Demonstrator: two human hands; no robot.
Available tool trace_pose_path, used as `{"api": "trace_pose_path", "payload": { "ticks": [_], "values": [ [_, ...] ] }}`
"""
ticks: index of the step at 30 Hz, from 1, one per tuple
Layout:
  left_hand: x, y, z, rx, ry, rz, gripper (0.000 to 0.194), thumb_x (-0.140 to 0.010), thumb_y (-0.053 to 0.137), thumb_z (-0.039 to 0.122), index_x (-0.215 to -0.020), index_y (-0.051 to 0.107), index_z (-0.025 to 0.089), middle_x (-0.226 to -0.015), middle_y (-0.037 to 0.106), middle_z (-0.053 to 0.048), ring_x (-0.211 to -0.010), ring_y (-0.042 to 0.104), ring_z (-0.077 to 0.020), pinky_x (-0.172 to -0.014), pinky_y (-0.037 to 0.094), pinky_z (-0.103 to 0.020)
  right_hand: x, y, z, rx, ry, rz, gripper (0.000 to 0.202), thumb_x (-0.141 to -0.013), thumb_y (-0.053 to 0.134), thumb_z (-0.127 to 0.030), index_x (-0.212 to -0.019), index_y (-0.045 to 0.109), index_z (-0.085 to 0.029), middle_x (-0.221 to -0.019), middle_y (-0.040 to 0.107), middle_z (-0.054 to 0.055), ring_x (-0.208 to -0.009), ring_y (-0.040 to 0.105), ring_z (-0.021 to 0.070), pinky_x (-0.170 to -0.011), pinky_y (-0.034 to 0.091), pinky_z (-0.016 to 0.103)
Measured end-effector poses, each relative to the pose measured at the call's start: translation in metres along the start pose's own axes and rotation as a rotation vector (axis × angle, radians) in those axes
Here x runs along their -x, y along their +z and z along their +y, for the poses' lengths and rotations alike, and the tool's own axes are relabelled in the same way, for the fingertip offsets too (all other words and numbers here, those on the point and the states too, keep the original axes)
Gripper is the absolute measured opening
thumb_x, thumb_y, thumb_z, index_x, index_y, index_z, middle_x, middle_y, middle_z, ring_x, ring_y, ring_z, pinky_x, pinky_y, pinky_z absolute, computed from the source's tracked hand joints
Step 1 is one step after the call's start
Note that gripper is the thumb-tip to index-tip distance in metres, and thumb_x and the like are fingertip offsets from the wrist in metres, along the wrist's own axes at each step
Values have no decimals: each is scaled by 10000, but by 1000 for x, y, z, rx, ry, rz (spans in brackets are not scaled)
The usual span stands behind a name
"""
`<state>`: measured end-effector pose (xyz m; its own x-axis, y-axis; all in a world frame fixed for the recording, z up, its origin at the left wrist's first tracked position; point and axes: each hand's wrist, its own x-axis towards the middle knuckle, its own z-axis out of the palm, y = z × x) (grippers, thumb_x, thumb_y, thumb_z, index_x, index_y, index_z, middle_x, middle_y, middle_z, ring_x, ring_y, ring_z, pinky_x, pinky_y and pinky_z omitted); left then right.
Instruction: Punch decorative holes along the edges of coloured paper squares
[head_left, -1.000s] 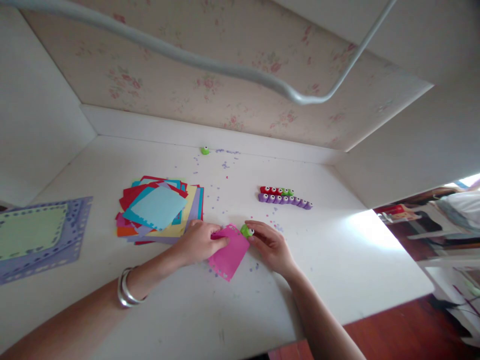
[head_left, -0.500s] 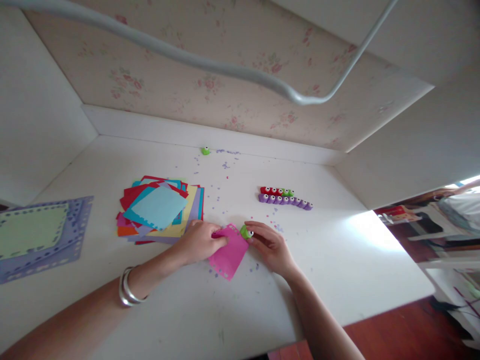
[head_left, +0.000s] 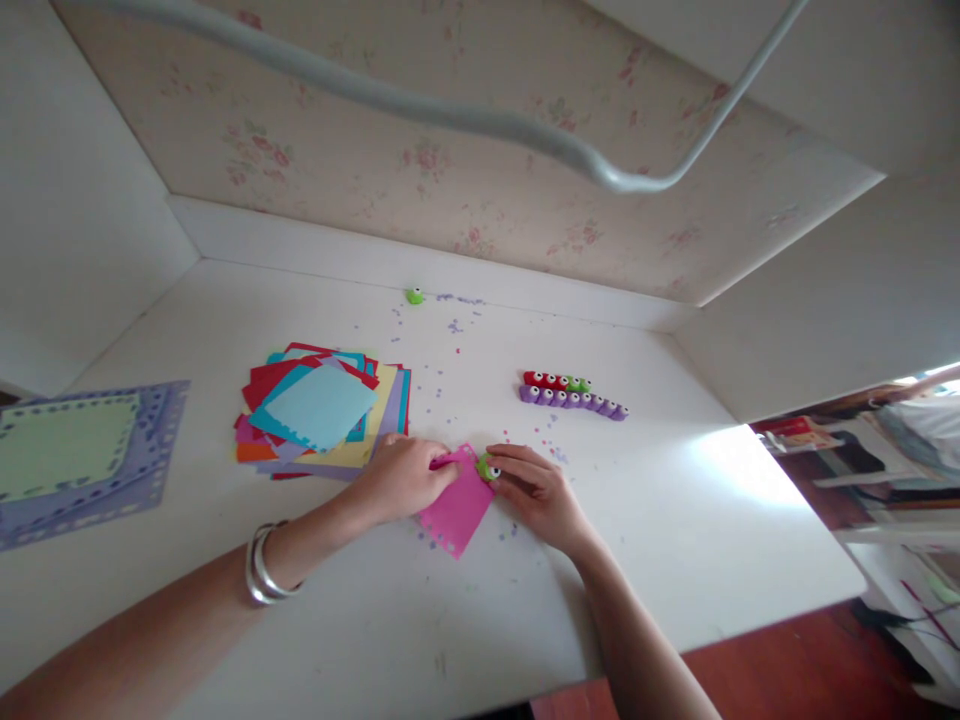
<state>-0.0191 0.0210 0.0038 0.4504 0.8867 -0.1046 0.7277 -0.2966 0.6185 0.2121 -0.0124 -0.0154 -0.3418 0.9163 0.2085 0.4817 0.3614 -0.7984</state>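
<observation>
A pink square of paper (head_left: 459, 515) with small holes along its edges lies between my hands, partly covered by my left fingers. My left hand (head_left: 409, 478) is closed, pinching the paper's upper left edge between thumb and fingers. In my right hand (head_left: 538, 495), closed thumb and fingers grip a small green paper punch (head_left: 485, 468) with a round white eye on it. This punch sits against the paper's upper right corner; whether the edge is inside it I cannot tell. Tiny punched bits lie on the table around the paper.
Left of my hands lies a pile of coloured paper (head_left: 322, 408), and farther left, sheets with holed borders (head_left: 67, 445). Rows of red, green and purple one-eyed pieces (head_left: 574, 399) stand right. Another green one (head_left: 415, 296) is near the back wall. A grey cable (head_left: 480, 120) crosses above.
The green punch has shifted slightly left along the paper's corner and turned a little in my right hand. My left hand keeps its pinch; the whole view has shifted slightly.
</observation>
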Motion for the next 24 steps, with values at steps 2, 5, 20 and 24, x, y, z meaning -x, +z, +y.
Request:
{"api": "trace_pose_path", "payload": {
  "ticks": [2, 5, 20, 24],
  "values": [
    [1, 5, -1, -45, 16, 41, 320, -893, 485, 353, -659, 630, 192, -593, 637, -12, -588, 576, -161, -652, 349, -300, -1, -1, -1, 26, 5, -19, 259, -906, 610, -268, -1141, 711, -303, -1184, 676, 88, -1055, 650, 234, -821, 583, 374],
    [5, 11, -1, -95, 90, 132, 181, -912, 514, 318, -937, 661, 215, -792, 704, -21, -748, 643, -189, -765, 394, -325, -2, -4, -4, 68, -38, -57, 269, -912, 599, -262, -1158, 705, -296, -1157, 684, 87, -1043, 649, 232, -852, 568, 389],
    [54, 35, 7, -298, 276, 289, 377, -940, 500, 379, -1223, 601, 151, -1319, 580, -150, -1252, 492, -317, -1041, 391, -501, -2, -16, -10, 149, -54, -183, 303, -952, 526, -264, -1213, 673, -311, -1164, 671, 73, -1043, 649, 220, -918, 543, 384],
    [45, 40, -2, -296, 321, 342, 389, -957, 454, 307, -1281, 573, 127, -1403, 520, -149, -1340, 430, -286, -1133, 328, -480, -1, -18, -10, 146, -24, -158, 289, -940, 547, -269, -1191, 685, -310, -1157, 674, 74, -1041, 651, 228, -889, 567, 386]
  ]
}}
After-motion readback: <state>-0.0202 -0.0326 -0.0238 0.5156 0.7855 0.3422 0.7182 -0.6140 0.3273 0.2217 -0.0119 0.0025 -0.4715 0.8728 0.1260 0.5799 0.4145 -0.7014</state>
